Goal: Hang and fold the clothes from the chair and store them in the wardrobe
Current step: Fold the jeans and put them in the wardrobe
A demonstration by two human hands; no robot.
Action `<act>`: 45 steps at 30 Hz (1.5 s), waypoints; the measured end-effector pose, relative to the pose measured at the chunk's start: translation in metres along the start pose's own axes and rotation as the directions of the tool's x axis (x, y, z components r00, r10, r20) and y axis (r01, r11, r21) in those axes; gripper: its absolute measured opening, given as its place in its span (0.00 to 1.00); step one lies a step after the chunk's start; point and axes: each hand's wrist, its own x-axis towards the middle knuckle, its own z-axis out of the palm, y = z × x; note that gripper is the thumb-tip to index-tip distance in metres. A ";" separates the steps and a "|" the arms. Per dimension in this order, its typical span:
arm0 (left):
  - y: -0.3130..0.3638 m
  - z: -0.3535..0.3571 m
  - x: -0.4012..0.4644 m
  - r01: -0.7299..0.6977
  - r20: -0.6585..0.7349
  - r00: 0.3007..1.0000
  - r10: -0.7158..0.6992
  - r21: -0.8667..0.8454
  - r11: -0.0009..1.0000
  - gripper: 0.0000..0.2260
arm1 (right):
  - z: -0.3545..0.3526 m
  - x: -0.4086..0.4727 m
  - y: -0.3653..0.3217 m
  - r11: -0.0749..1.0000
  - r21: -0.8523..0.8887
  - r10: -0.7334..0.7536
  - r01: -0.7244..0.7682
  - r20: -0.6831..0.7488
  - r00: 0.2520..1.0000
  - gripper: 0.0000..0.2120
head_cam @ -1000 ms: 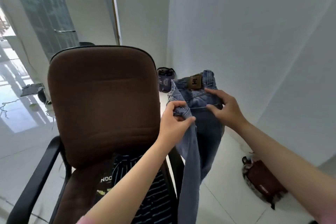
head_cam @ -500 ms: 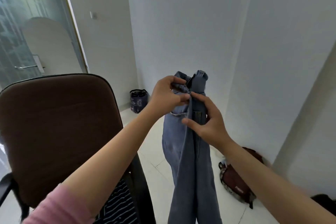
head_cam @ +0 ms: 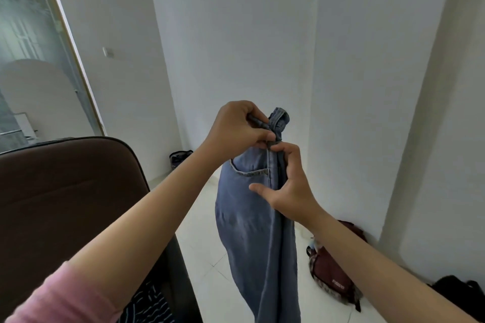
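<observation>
A pair of blue jeans (head_cam: 252, 220) hangs in the air in front of me, folded lengthwise with the waistband on top. My left hand (head_cam: 237, 128) grips the waistband at its upper edge. Just below and to the right, my right hand (head_cam: 288, 183) pinches the folded seam with its fingertips, thumb stretched across the denim. The brown office chair (head_cam: 65, 204) stands at the left, its backrest facing me. A dark striped garment (head_cam: 149, 307) lies on its seat, mostly hidden behind my left forearm. No wardrobe is in view.
White walls form a corner straight ahead. A maroon backpack (head_cam: 333, 270) lies on the tiled floor at the right wall, a black bag (head_cam: 462, 291) beyond it at the edge. A small dark bin (head_cam: 179, 157) stands in the far corner. A glass door (head_cam: 31, 60) is at the left.
The jeans went from spread open to folded lengthwise, both hands meeting at the waistband. My view swung right and up, pushing the chair to the left.
</observation>
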 end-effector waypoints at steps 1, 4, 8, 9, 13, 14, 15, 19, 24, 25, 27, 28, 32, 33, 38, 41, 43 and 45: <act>0.002 0.000 0.001 -0.010 0.008 1.000 0.010 0.015 1.000 0.11 | 0.001 0.000 0.000 1.000 0.004 -0.009 0.009 -0.004 1.000 0.32; 0.008 -0.001 0.006 -0.070 0.026 0.997 0.067 0.134 0.989 0.11 | 0.005 0.004 0.000 0.996 -0.034 -0.084 0.083 -0.034 0.996 0.28; 0.007 -0.014 0.009 -0.055 0.122 0.991 0.049 0.046 0.997 0.16 | 0.004 0.013 0.001 0.984 -0.107 -0.148 0.142 -0.057 0.987 0.25; 0.003 -0.019 0.007 -0.044 0.135 0.990 0.044 0.000 0.999 0.20 | 0.003 0.015 0.000 0.985 -0.109 -0.145 0.137 -0.060 0.988 0.26; -0.040 -0.033 -0.019 -0.056 -0.017 0.998 0.056 -0.040 0.998 0.21 | 0.001 0.025 -0.007 0.988 -0.096 -0.122 0.117 -0.055 0.991 0.30; -0.057 -0.034 -0.030 -0.022 -0.089 0.996 0.016 -0.063 0.998 0.19 | 0.000 0.028 -0.009 0.989 -0.096 -0.118 0.112 -0.050 0.992 0.30; -0.074 -0.035 -0.043 0.028 -0.138 0.989 -0.044 -0.117 0.993 0.18 | 0.001 0.031 -0.011 0.990 -0.091 -0.109 0.104 -0.047 0.993 0.30; -0.137 -0.032 -0.093 0.221 -0.042 0.959 -0.280 -0.509 0.832 0.20 | 0.001 0.047 -0.026 0.999 -0.003 -0.050 0.050 -0.032 0.998 0.31; -0.164 -0.036 -0.118 0.414 0.250 0.898 -0.363 -0.763 0.496 0.26 | -0.001 0.070 -0.041 0.994 0.106 -0.038 0.040 -0.017 0.999 0.30; -0.164 -0.038 -0.118 0.425 0.261 0.893 -0.366 -0.756 0.498 0.25 | -0.002 0.075 -0.042 0.991 0.125 -0.042 0.044 -0.011 0.999 0.30; -0.157 -0.040 -0.116 0.432 0.257 0.892 -0.371 -0.722 0.540 0.22 | -0.005 0.084 -0.042 0.987 0.154 -0.046 0.046 -0.001 0.999 0.30; -0.151 -0.040 -0.115 0.433 0.246 0.892 -0.379 -0.704 0.563 0.19 | -0.007 0.087 -0.042 0.985 0.166 -0.042 0.041 0.003 0.999 0.30; -0.129 -0.046 -0.107 0.400 0.161 0.903 -0.399 -0.654 0.642 0.13 | -0.019 0.100 -0.040 0.975 0.221 0.020 -0.019 0.002 1.000 0.29; -0.125 -0.047 -0.106 0.376 0.140 0.913 -0.384 -0.654 0.656 0.14 | -0.023 0.102 -0.038 0.971 0.236 0.039 -0.040 0.007 0.999 0.28; -0.099 -0.047 -0.097 0.206 -0.026 0.946 -0.322 -0.720 0.663 0.19 | -0.040 0.106 -0.023 0.976 0.192 0.094 -0.106 0.072 0.993 0.27; -0.084 -0.048 -0.090 0.142 -0.075 0.952 -0.298 -0.754 0.642 0.21 | -0.049 0.104 -0.015 0.968 0.215 0.111 -0.132 0.109 0.988 0.28; -0.074 -0.049 -0.086 0.126 -0.099 0.948 -0.303 -0.758 0.640 0.23 | -0.052 0.099 -0.013 0.934 0.307 0.152 -0.181 0.114 0.982 0.29; -0.066 -0.050 -0.080 0.115 -0.122 0.943 -0.310 -0.754 0.647 0.23 | -0.046 0.083 -0.012 0.868 0.419 0.257 -0.267 0.082 0.963 0.31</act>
